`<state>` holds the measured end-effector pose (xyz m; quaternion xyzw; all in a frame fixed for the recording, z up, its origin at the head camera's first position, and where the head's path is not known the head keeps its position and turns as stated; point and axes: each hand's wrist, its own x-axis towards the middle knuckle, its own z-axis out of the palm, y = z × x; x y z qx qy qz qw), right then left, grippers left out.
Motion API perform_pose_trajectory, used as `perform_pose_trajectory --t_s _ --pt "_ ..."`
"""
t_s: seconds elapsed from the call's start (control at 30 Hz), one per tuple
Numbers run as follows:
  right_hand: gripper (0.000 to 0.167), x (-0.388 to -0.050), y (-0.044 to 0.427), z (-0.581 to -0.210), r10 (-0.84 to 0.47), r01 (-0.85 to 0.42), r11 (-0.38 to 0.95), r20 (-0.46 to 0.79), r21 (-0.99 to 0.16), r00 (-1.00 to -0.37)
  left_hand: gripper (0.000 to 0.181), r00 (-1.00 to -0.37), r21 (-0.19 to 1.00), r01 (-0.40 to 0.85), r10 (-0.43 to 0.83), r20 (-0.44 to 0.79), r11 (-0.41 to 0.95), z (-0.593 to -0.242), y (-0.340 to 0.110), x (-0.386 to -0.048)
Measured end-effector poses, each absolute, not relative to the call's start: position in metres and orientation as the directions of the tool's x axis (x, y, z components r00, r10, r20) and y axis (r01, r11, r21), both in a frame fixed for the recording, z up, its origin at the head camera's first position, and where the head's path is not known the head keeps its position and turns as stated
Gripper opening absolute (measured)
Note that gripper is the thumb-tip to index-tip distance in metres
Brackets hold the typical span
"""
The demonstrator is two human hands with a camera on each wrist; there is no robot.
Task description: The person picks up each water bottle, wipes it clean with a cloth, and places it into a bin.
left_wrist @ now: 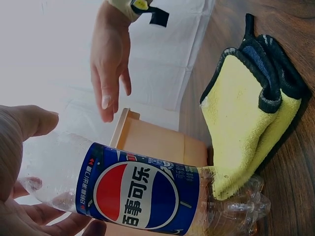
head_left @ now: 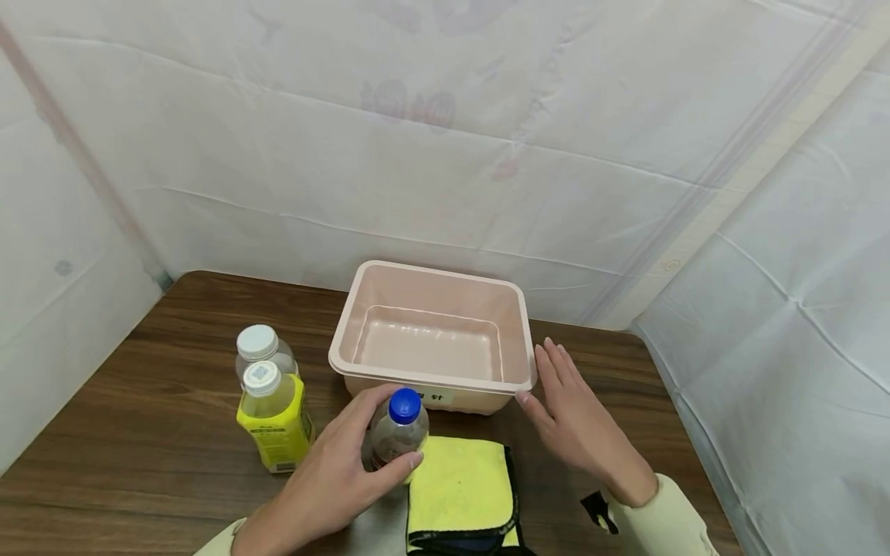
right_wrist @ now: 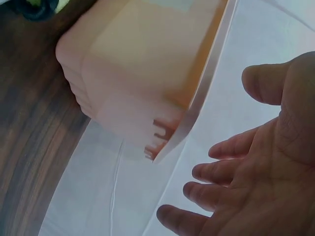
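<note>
My left hand (head_left: 334,463) is curled loosely round the upper part of a clear plastic Pepsi bottle (left_wrist: 142,189) with a blue cap (head_left: 405,405). The thumb lies on the near side and the fingers pass behind it. The bottle stands in front of a pale pink plastic tub (head_left: 438,276), beside a folded yellow towel (head_left: 462,483) with black edging. At the tub's right front corner, my right hand (head_left: 573,417) has its fingers extended and holds nothing. In the right wrist view its fingers (right_wrist: 216,172) are apart from the tub wall (right_wrist: 133,78).
To the left stand a yellow-labelled bottle (head_left: 281,432) with a white cap and a clear bottle (head_left: 278,355) behind it. White sheeting (head_left: 417,170) hangs behind the brown wooden table (head_left: 160,409) and along both sides. A label is stuck on the tub's front.
</note>
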<state>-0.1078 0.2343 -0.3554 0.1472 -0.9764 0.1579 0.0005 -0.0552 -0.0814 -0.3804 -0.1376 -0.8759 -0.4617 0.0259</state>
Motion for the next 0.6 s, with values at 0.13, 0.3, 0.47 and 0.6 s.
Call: perform_pose_trajectory --t_s 0.13,0.3,0.47,0.6 --pt "0.074 -0.123 0.237 -0.351 -0.286 -0.273 0.894 0.018 -0.355 -0.958 0.069 -0.962 0.803 0.262 0.215 0.171 0.535 -0.381 -0.081 -0.056" --pt "0.071 -0.145 0.241 -0.347 -0.288 -0.250 0.858 -0.016 -0.449 -0.958 0.069 -0.959 0.795 0.277 0.214 0.189 0.540 -0.382 -0.081 -0.057" --pt "0.074 -0.166 0.245 -0.339 -0.238 -0.140 0.808 -0.099 -0.573 -0.966 0.070 -0.961 0.799 0.265 0.210 0.177 0.540 -0.381 -0.081 -0.058" --pt "0.075 -0.176 0.247 -0.332 -0.191 -0.057 0.795 -0.160 -0.603 -0.968 0.071 -0.963 0.798 0.260 0.211 0.169 0.544 -0.381 -0.080 -0.058"
